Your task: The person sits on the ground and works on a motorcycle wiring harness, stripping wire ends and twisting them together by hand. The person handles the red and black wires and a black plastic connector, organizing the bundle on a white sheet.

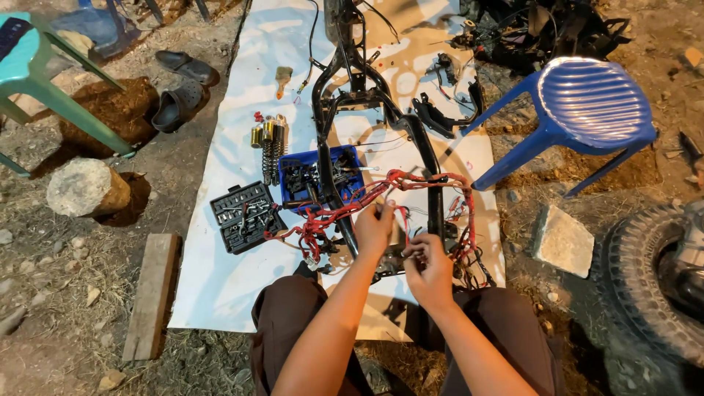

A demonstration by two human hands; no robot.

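A white sheet (242, 242) covers the dirt ground, its left edge running beside a wooden plank (152, 293) and its right edge ending near a flat stone (563, 238) and a tyre (649, 282). Along the sheet's middle lies a black motorcycle frame (352, 95), its rear rails reaching down toward the person's knees. A blue plastic stool (590, 103) stands off the sheet's right edge; a teal stool (29, 66) stands well apart at far left. The widest bare stretch of sheet is at lower left, below the black socket set case (244, 215). A blue parts tray (312, 180) sits against the frame's left rail, with shock absorbers (270, 147) just above it. Across the rear rails drapes a red wiring harness (345, 213). The left hand (374, 231) pinches a strand of the harness with its fingers closed at the frame's rear. The right hand (431, 271), just beside it, closes its fingers on wires of that harness too.
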